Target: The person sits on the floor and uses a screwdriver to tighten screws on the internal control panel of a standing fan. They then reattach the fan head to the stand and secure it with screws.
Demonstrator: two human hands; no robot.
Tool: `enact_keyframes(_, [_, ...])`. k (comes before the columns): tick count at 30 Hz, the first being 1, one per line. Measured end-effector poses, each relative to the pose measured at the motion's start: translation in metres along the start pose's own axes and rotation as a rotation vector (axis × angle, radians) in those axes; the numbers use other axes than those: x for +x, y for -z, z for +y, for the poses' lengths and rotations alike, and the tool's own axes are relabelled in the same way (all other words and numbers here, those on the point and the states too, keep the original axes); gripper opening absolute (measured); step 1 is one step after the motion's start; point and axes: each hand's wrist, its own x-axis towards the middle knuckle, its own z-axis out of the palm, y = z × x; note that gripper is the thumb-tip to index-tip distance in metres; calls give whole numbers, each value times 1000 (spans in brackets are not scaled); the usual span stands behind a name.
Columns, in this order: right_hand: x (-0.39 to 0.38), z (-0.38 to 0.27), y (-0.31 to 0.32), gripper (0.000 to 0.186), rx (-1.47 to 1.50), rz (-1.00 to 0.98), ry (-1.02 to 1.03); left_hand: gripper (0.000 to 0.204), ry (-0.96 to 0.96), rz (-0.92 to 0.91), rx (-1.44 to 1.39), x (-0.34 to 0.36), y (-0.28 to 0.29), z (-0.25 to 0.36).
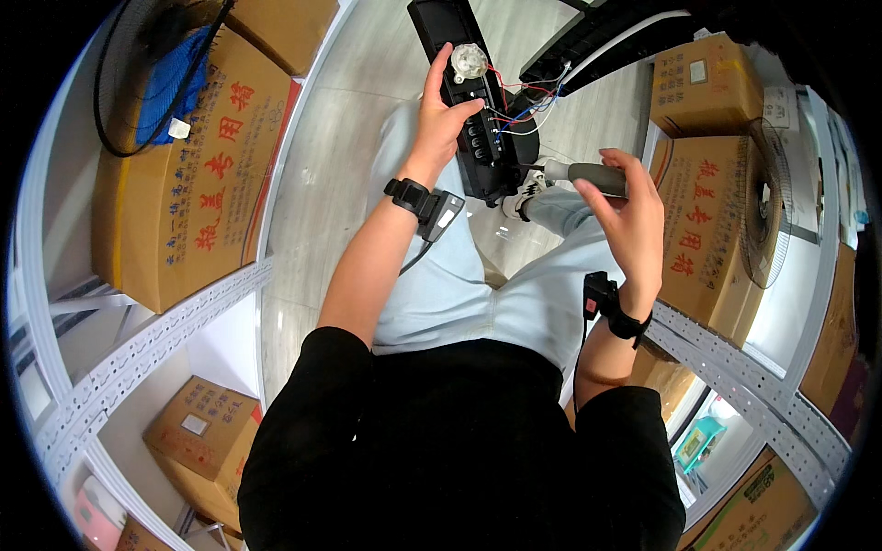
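Note:
A long black plastic housing lies tilted over my left thigh, its inner side with small parts facing up. My left hand grips it, thumb across the face and index finger stretched along the edge. Near its upper end sits a round, clear plastic part. Red, blue and white wires run from the housing toward a black part on the right. In my right hand is a screwdriver with a grey handle. Its shaft points left at the housing's lower end; whether the tip touches cannot be told.
White metal shelving with cardboard boxes flanks me on the left; more boxes stand on the right. A round wire fan grille leans against those. Beyond the housing is a black frame. Pale tiles cover the floor.

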Motion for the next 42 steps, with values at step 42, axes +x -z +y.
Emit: enact_keyframes(42, [-1, 0, 5, 40, -117, -11, -192, 89, -2, -6, 3, 1, 2, -3])
